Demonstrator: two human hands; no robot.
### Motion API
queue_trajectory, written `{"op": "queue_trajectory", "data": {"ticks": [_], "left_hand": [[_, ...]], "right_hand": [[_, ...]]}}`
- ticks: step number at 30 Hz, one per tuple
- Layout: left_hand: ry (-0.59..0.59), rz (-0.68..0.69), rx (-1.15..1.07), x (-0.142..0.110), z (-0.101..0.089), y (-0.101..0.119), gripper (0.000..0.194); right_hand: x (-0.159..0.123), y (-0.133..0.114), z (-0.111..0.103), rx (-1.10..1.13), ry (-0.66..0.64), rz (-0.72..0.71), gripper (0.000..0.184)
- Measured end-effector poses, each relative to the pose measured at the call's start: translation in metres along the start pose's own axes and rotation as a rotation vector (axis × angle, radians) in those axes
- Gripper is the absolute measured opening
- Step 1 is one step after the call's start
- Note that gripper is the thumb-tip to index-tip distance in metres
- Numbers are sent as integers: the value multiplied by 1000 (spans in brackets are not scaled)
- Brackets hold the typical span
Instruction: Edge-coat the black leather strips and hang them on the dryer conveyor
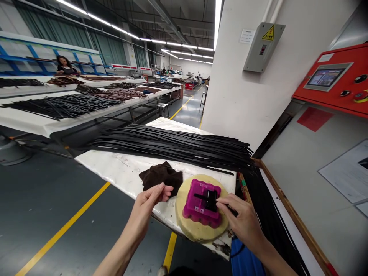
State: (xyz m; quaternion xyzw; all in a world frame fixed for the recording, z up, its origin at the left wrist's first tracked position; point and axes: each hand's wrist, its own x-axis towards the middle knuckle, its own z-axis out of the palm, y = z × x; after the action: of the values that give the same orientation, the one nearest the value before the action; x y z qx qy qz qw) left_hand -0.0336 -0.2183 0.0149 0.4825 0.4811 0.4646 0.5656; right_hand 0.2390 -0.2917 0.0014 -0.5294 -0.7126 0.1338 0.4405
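Note:
A round yellowish pad [180, 209] sits at the table's near corner, with a magenta block [191, 205] with scalloped edges on top of it. On the block lies a glossy black piece [211, 201], a narrow black strip [199, 196] sticking out to its left. My right hand [241, 214] is closed at the block's right side, pinching a slim black strip [232, 210] partly hidden by the fingers. To the left, my left hand [151, 199] has thumb and fingertips pressed together; anything between them is hidden. Just behind it rests a crumpled dark brown cloth [162, 176].
Long black straps [178, 143] lie in a bundle across the white table [115, 168]. On the right are a wood-edged trough [276, 195] of black strips and an orange control panel [322, 76]. Below hangs something blue [244, 260]. Another person [66, 67] sits beyond strap-covered tables.

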Motion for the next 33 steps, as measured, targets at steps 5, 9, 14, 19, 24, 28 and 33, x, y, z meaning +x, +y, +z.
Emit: {"op": "queue_trajectory", "data": {"ticks": [5,9,14,19,24,28,33], "left_hand": [[-6,-11,1,-3,2,1,40],[-15,-16,-2,-4,3,0,40],[-2,-35,-23,-6,7,-2,41],[-19,-41,-28,-7,12,-4,40],[-22,-33,-21,-6,15,-8,39],[0,13,16,-13,15,2,38],[-390,-3,123,-43,63,-8,50]], "right_hand": [[-3,4,-4,8,-4,-8,16],[-8,5,-13,10,-28,24,17],[-18,11,-27,-8,-48,78,18],[-26,24,-40,-63,-77,57,18],[-32,25,-51,-65,-67,70,17],[-41,22,-67,-54,46,133,15],[-57,21,-81,117,290,267,16]]}}
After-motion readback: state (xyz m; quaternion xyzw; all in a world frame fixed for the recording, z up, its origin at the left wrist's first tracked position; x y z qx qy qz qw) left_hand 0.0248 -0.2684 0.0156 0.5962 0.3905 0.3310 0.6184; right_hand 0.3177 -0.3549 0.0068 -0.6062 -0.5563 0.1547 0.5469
